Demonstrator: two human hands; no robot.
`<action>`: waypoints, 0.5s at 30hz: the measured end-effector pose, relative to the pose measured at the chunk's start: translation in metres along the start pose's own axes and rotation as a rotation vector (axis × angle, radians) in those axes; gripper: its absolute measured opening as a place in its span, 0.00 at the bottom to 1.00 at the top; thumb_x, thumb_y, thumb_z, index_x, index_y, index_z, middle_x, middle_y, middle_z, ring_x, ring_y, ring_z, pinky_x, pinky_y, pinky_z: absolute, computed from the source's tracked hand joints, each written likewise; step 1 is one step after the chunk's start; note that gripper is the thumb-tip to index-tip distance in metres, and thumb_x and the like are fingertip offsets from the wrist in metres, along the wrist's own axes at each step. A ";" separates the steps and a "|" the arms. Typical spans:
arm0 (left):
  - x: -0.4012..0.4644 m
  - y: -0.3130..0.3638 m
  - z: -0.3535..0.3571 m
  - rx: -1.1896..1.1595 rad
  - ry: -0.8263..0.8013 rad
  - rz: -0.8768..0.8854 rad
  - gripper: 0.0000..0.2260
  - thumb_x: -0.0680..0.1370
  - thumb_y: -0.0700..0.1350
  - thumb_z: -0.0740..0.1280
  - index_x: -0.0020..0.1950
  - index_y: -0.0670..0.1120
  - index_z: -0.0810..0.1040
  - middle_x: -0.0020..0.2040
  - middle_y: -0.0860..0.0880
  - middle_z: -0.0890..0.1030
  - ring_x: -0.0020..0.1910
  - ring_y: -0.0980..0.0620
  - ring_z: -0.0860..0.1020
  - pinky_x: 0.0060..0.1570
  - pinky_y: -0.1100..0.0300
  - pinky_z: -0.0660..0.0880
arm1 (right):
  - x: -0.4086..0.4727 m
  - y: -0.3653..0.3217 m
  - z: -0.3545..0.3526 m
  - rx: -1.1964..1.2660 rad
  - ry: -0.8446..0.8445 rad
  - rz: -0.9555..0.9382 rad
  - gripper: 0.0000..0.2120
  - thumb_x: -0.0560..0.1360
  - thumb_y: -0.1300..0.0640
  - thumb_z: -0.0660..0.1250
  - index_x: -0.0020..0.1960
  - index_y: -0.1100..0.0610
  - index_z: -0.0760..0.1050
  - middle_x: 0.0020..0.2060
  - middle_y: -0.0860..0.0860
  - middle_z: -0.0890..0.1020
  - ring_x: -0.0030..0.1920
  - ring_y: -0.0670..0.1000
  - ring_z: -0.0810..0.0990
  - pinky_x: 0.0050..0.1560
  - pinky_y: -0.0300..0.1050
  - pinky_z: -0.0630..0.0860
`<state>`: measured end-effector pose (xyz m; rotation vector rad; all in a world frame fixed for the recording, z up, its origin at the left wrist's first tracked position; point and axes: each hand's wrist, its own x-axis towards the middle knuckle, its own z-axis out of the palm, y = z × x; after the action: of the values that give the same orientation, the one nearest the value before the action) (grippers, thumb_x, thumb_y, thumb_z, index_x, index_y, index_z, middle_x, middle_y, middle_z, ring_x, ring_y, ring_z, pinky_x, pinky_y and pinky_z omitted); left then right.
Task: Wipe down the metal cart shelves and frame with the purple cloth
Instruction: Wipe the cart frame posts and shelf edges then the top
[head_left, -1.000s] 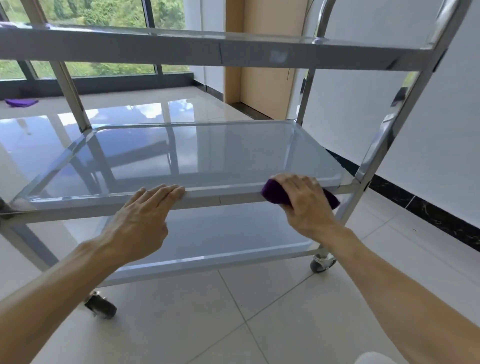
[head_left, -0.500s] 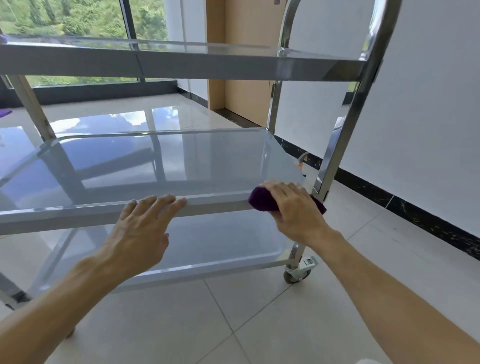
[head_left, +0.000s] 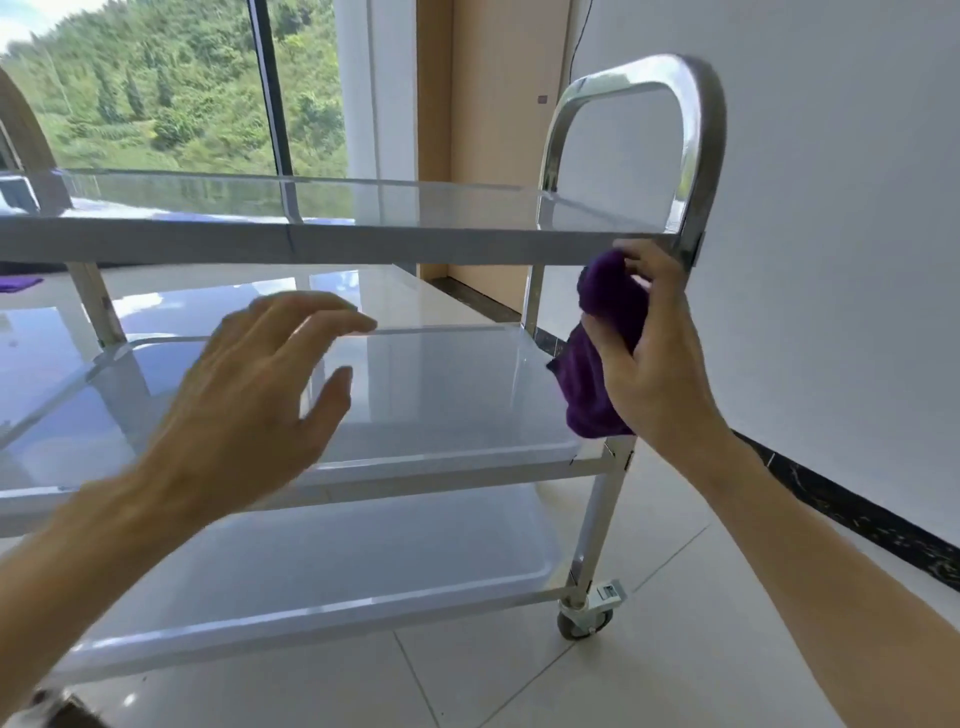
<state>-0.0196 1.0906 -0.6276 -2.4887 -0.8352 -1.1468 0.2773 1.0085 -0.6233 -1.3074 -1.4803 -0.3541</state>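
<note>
One metal cart (head_left: 698, 156) with three shelves is standing on a tiled floor (head_left: 649, 675) beside a white wall (head_left: 831, 208). One caster wheel (head_left: 584, 621) is showing clearly at its near right corner. The right hand (head_left: 657, 358) is gripping one purple cloth (head_left: 597, 364), fingers curled round it, against the cart's near right upright, just under the top shelf (head_left: 363, 247). The left hand (head_left: 260, 395) is hovering over the middle shelf (head_left: 441, 395) with fingers spread wide, holding nothing. A second purple cloth (head_left: 18, 283) is lying on the floor far left, well apart from the cart.
</note>
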 end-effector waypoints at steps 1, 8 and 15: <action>0.019 0.002 -0.012 0.026 0.050 0.034 0.16 0.78 0.48 0.61 0.64 0.46 0.76 0.63 0.46 0.76 0.62 0.42 0.73 0.61 0.44 0.70 | 0.017 -0.009 -0.007 -0.018 0.082 -0.066 0.23 0.77 0.62 0.68 0.69 0.61 0.65 0.65 0.57 0.73 0.64 0.53 0.72 0.64 0.30 0.69; 0.099 -0.018 -0.033 0.189 -0.094 -0.095 0.20 0.77 0.52 0.66 0.68 0.50 0.71 0.67 0.46 0.73 0.65 0.40 0.70 0.64 0.40 0.66 | 0.111 0.002 -0.029 -0.607 0.093 -0.044 0.21 0.78 0.51 0.63 0.69 0.56 0.69 0.66 0.56 0.71 0.64 0.57 0.72 0.66 0.52 0.67; 0.075 -0.027 -0.006 0.246 -0.092 -0.132 0.21 0.76 0.50 0.69 0.67 0.49 0.73 0.59 0.48 0.78 0.56 0.39 0.76 0.60 0.41 0.66 | 0.090 0.010 0.002 -0.359 -0.038 -0.014 0.25 0.82 0.43 0.54 0.74 0.53 0.61 0.62 0.55 0.77 0.59 0.56 0.77 0.54 0.48 0.73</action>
<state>-0.0007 1.1387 -0.5663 -2.3268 -1.1091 -0.9109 0.3012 1.0604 -0.5530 -1.5926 -1.5035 -0.6295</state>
